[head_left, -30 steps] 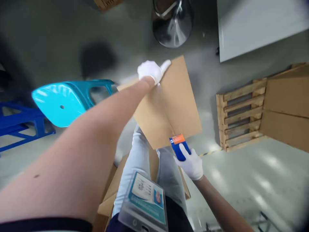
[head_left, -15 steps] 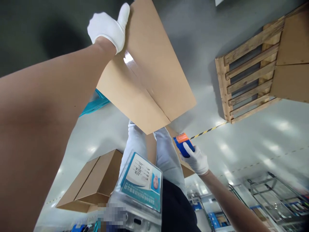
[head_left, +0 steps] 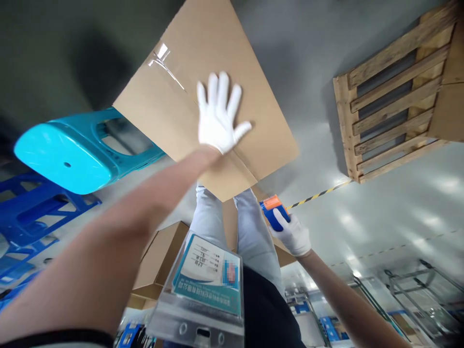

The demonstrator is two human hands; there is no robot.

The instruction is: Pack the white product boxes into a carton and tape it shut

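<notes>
— How does the box (head_left: 203, 104) look?

— Plain brown cardboard, tilted, held out ahead of your legs (head_left: 232, 227). A seam runs across its face with clear tape (head_left: 163, 60) at the far end.

— And your hands?

— Your left hand (head_left: 219, 116) lies flat on the box, fingers spread. Your right hand (head_left: 292, 234) is clamped round a blue and orange tape gun (head_left: 273, 212), just near of the box's edge.

— What changed?

— Half a second ago your left hand gripped the far left corner; now it presses the middle. The right hand has barely moved.
</notes>
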